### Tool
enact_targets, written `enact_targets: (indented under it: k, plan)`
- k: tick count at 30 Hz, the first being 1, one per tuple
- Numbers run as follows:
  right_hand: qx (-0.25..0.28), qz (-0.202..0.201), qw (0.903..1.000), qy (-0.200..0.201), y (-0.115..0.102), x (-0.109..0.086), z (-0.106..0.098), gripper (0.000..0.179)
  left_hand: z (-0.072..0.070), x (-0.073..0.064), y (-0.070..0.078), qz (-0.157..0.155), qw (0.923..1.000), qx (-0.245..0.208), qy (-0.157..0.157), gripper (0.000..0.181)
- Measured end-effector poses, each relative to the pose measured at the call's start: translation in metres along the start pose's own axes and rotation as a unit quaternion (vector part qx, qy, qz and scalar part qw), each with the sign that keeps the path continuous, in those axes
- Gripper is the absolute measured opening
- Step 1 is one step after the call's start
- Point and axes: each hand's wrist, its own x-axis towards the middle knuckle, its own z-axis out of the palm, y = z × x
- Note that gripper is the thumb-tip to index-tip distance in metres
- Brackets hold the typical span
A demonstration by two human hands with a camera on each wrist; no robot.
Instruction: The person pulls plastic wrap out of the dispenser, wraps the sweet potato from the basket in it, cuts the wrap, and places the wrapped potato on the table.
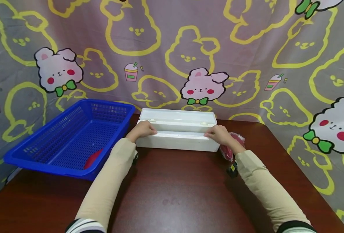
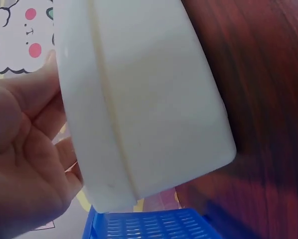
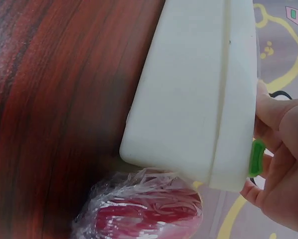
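A long white plastic box point(image 1: 177, 142) stands on the table, its lid point(image 1: 177, 116) raised at the back. At the box's left end my left hand point(image 1: 143, 130) grips the upper edge with curled fingers. My right hand point(image 1: 218, 133) holds the same edge near the right end. The left wrist view has the box's pale wall point(image 2: 159, 94) beside the left hand point(image 2: 29, 149), whose fingertips are partly hidden behind the rim. Similarly, the right wrist view places the right hand point(image 3: 283, 149) against the box's rim, with some fingertips hidden.
To the left is a blue plastic basket point(image 1: 105, 102) with a red item point(image 1: 92, 158) inside. A red item in clear wrap point(image 3: 149, 214) lies by the box's right end. A patterned curtain point(image 1: 160, 19) hangs behind the brown table point(image 1: 172, 200).
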Motion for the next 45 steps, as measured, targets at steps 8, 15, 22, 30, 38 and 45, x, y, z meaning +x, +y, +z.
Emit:
enact_targets:
  k: [8, 15, 22, 30, 38, 45]
  plan:
    - [-0.025, 0.014, 0.9976, 0.064, 0.003, 0.004, 0.005, 0.013, -0.088, -0.094, 0.190, -0.055, 0.9982, 0.008, 0.024, 0.018]
    - [-0.059, 0.001, 0.9945, 0.087, 0.007, 0.009, 0.011, 0.013, -0.078, -0.090, 0.187, -0.069, 0.9922, 0.050, 0.091, 0.023]
    - [-0.100, 0.013, 0.9944, 0.031, 0.003, 0.014, 0.010, 0.014, -0.049, -0.060, 0.121, 0.061, 0.9895, 0.007, 0.130, 0.018]
    - [-0.031, -0.020, 0.9992, 0.011, 0.003, 0.017, 0.006, 0.009, -0.023, -0.021, 0.046, 0.045, 0.9938, -0.001, 0.102, 0.011]
    - [0.006, -0.015, 0.9996, 0.021, 0.004, 0.015, 0.001, 0.013, -0.022, -0.026, 0.055, 0.019, 0.9791, 0.132, 0.153, 0.015]
    - [-0.021, -0.029, 0.9956, 0.087, 0.004, 0.014, 0.006, 0.009, -0.074, -0.092, 0.167, -0.037, 0.9729, 0.158, 0.165, 0.008]
